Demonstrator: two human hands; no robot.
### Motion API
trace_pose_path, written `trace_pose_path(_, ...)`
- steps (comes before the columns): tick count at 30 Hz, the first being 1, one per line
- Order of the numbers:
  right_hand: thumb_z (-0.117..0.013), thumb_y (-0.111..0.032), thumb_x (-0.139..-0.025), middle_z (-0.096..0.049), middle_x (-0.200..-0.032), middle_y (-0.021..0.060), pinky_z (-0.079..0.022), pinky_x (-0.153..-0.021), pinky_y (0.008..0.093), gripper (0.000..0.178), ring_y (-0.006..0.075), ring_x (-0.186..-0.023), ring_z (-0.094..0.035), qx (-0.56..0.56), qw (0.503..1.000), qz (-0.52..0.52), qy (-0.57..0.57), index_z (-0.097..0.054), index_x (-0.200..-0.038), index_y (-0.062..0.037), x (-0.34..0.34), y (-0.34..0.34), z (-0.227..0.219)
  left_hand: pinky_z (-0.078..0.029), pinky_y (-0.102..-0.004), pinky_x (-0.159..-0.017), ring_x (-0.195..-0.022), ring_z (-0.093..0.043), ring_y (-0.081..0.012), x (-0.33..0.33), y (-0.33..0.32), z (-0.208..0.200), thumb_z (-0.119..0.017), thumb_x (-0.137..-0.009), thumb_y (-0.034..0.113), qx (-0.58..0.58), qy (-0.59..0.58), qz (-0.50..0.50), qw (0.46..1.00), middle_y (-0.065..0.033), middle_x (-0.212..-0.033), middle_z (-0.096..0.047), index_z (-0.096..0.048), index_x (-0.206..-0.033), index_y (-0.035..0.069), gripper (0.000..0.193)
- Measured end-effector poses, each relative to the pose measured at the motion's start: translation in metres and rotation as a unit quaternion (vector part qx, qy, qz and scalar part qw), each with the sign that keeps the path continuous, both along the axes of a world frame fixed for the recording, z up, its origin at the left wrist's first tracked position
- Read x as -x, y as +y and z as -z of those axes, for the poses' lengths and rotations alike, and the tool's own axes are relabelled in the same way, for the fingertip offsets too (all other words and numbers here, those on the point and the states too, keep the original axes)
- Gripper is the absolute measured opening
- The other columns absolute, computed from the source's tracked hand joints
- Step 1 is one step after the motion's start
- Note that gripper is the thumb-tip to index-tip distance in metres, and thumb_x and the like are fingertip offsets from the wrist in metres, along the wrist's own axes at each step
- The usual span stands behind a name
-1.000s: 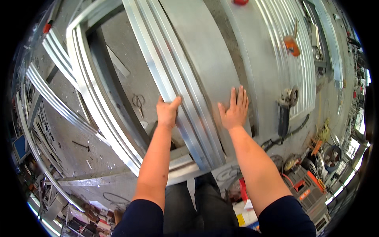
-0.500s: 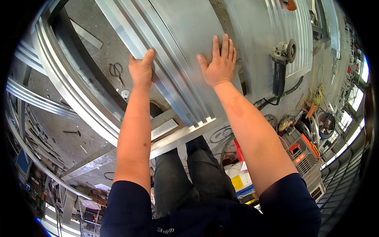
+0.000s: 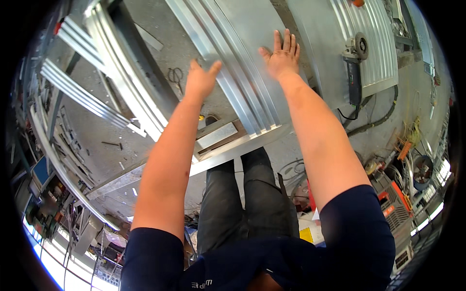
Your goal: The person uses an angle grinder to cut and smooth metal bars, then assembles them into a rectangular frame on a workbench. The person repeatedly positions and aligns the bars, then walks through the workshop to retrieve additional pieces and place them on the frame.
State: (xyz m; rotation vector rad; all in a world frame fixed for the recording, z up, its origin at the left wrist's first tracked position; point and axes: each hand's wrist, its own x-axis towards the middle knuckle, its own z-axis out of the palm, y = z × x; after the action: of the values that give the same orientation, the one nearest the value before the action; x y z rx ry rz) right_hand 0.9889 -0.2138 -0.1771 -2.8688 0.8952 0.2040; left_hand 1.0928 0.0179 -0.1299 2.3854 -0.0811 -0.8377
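Left hand (image 3: 200,83) seen at outer edge of ribbed metal strip (image 3: 238,72), thumb and fingers spread; edge gripped half a second ago, grip now judged loosened (motion blur: contact cannot be told). Right hand (image 3: 283,64) laid palm-down on flat metal sheet (image 3: 255,22) beside strip, fingers fanned, nothing clamped. Hands held well apart. Strip placed ahead of body, near end at metal crossbar (image 3: 247,145). Steadying judged left mainly to right palm. Angle grinder (image 3: 355,80) laid on neighbouring sheet (image 3: 323,63), to right; scissors (image 3: 175,76) seen to left.
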Motion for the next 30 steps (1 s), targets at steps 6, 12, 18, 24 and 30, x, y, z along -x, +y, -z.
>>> trace_pose_path(6, -0.050, -0.055, -0.092, -0.020, -0.157, 0.0190, -0.017, -0.118, 0.0465, 0.080, 0.0373, -0.145, -0.016, -0.147, 0.987, 0.066, -0.028, -0.026, -0.150, -0.0068, 0.070, 0.015, -0.052, -0.044, -0.0401, -0.097, -0.113, -0.058, -0.0358, 0.089, 0.150, -0.073, -0.069, -0.085, 0.036, -0.028, -0.050, 0.069, 0.996, -0.0198, -0.119, -0.062, -0.060, -0.116, -0.002, 0.050)
trace_pose_path(12, -0.057, -0.049, -0.091, -0.039, -0.141, 0.0345, -0.031, -0.111, 0.0479, 0.074, 0.0484, -0.131, -0.038, -0.201, 0.953, 0.218, 0.056, -0.044, -0.135, 0.0083, 0.408, 0.084, -0.086, -0.046, -0.0435, -0.091, -0.106, -0.056, -0.0360, 0.156, 0.256, -0.106, -0.067, -0.086, 0.026, -0.023, -0.078, 0.137, 0.987, -0.0159, -0.107, -0.063, -0.064, -0.102, 0.003, 0.028)
trace_pose_path(18, -0.052, -0.055, -0.090, -0.056, -0.127, 0.0293, -0.043, -0.101, 0.0427, 0.070, 0.0415, -0.119, -0.054, -0.318, 0.762, 0.375, 0.421, -0.055, -0.130, 0.0023, 0.736, 0.252, -0.274, -0.046, -0.0496, -0.057, -0.060, -0.062, -0.0410, 0.187, 0.245, -0.124, -0.062, -0.087, 0.040, -0.092, 0.047, 0.358, 0.928, -0.0254, -0.062, -0.060, -0.063, -0.064, -0.006, 0.052)
trace_pose_path(24, -0.052, -0.059, -0.088, -0.066, -0.110, 0.0252, -0.047, -0.090, 0.0449, 0.066, 0.0373, -0.103, -0.063, -0.349, 0.657, 0.639, 0.197, -0.069, -0.107, 0.0018, 0.797, 0.404, -0.272, -0.049, -0.0451, -0.060, -0.063, -0.061, -0.0288, 0.130, 0.344, -0.086, -0.065, -0.077, 0.011, -0.123, 0.078, 0.284, 0.948, -0.0165, -0.071, -0.063, -0.063, -0.084, -0.007, 0.019)
trace_pose_path(30, -0.056, -0.058, -0.085, -0.071, -0.093, 0.0172, -0.051, -0.078, 0.0415, 0.062, 0.0302, -0.083, -0.067, -0.429, 0.568, 0.702, -0.005, -0.071, -0.102, -0.0001, 0.774, 0.507, -0.250, -0.045, -0.0394, -0.052, -0.058, -0.058, -0.0238, 0.102, 0.282, -0.173, -0.060, -0.081, 0.010, -0.170, 0.156, 0.215, 0.949, -0.0137, -0.068, -0.060, -0.060, -0.088, -0.005, 0.016)
